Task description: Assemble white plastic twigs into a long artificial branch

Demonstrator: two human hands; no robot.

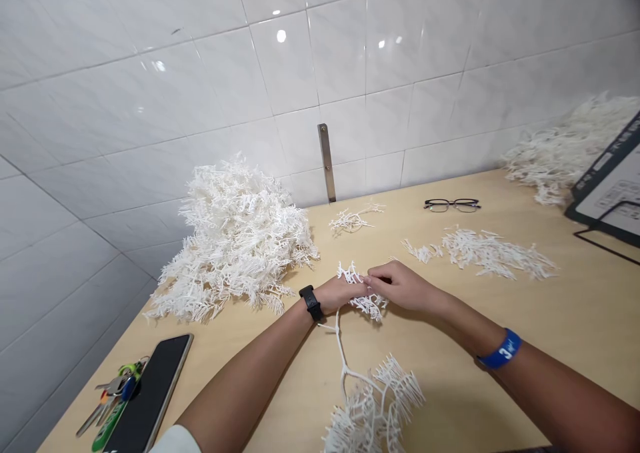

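A white plastic branching sprue (367, 386) lies on the wooden table (575, 319), its stem running from near me up to my hands. My left hand (337, 294), with a black watch on the wrist, grips the sprue's far end. My right hand (403, 286), with a blue wristband on the wrist, pinches the same white comb-like end from the right. Both hands meet over the table's middle, fingertips touching the plastic.
A big heap of white plastic sprues (235, 239) stands at the back left against the tiled wall. Loose white pieces (487, 253) lie to the right, more (353, 219) behind. Glasses (453, 205), a phone (150, 396), keys (113, 399), a second heap (565, 149) and a black-framed board (613, 186) surround them.
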